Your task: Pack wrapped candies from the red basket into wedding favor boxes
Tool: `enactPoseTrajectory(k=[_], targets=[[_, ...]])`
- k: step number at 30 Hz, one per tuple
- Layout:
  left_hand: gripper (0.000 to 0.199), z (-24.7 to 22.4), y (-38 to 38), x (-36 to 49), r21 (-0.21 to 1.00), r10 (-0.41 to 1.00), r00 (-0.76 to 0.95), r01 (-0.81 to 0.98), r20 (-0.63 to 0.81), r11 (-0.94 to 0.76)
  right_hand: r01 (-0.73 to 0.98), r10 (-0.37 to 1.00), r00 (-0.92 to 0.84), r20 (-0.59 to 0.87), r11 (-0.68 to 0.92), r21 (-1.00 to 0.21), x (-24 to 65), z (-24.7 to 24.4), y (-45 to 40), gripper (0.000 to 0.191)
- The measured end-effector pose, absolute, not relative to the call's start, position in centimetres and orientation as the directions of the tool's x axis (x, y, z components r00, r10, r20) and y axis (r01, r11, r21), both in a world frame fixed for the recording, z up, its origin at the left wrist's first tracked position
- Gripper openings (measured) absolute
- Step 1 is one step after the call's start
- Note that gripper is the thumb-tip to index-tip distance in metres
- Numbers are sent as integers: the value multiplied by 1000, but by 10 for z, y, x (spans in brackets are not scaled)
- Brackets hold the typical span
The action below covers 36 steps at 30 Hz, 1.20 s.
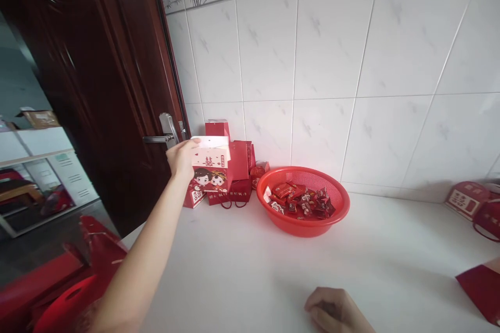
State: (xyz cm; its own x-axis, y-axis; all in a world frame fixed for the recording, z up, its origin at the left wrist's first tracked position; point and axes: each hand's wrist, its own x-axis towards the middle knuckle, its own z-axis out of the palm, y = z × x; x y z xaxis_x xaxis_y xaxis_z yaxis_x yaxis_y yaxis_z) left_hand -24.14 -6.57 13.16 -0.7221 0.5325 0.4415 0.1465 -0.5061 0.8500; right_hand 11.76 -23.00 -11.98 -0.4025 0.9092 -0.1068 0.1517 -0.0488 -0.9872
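Pinching the cartoon gift box point(211, 181) by its top flap point(214, 141) with left hand point(182, 158), left of the red basket point(302, 228), better to grip softly, with right hand point(339, 309) curled in front of the basket.

Likely a home: tiled wall point(328, 52), carved wooden door point(101, 73), white countertop point(234, 270).

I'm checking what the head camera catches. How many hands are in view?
2. The left hand holds the top of the cartoon-face box near the door; the right hand is at the bottom of the picture, nearer than the red basket.
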Motion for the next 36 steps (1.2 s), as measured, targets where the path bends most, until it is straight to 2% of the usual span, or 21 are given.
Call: enactPoseTrajectory(k=[2,4,6,8,11,14,16,18,23,27,29,32,36], targets=[[15,134,-87,-210,790,589,-637,50,497,-611,91,906,-417,-79,-45,-995,122,-119,-228,37],[21,128,-112,-176,775,702,-464,-50,540,-630,43,923,-384,-24,-8,-999,126,-117,-226,45],[21,113,-138,-144,799,782,-288,-85,553,-596,11,958,-281,53,58,-998,131,-115,-224,49],[20,93,-163,-118,787,790,-87,-74,607,-612,-5,976,-171,132,133,-991,136,-116,-223,64],[29,65,-194,-92,687,668,171,-102,724,-719,26,963,-107,249,253,-967,142,-116,-224,92],[54,46,-211,-79,513,449,326,-144,832,-846,120,937,-92,337,346,-930,142,-106,-229,97],[67,39,-215,-75,449,369,375,-153,850,-880,126,927,-89,364,373,-919,139,-95,-233,100],[72,34,-214,-73,462,369,412,-154,833,-873,112,927,-74,368,375,-920,137,-85,-236,94],[71,21,-201,-70,589,468,483,-129,740,-798,183,924,23,382,372,-910,139,-76,-234,70],[75,17,-197,-68,570,413,538,-160,735,-806,174,927,23,374,365,-915,140,-74,-232,59],[71,19,-198,-69,576,412,553,-157,724,-802,163,934,-8,357,353,-921,140,-74,-232,60],[58,27,-202,-74,663,536,545,-49,645,-747,181,947,-76,311,320,-930,140,-77,-233,60],[43,30,-197,-80,794,750,473,155,462,-587,245,957,-126,263,286,-926,140,-83,-231,40]])
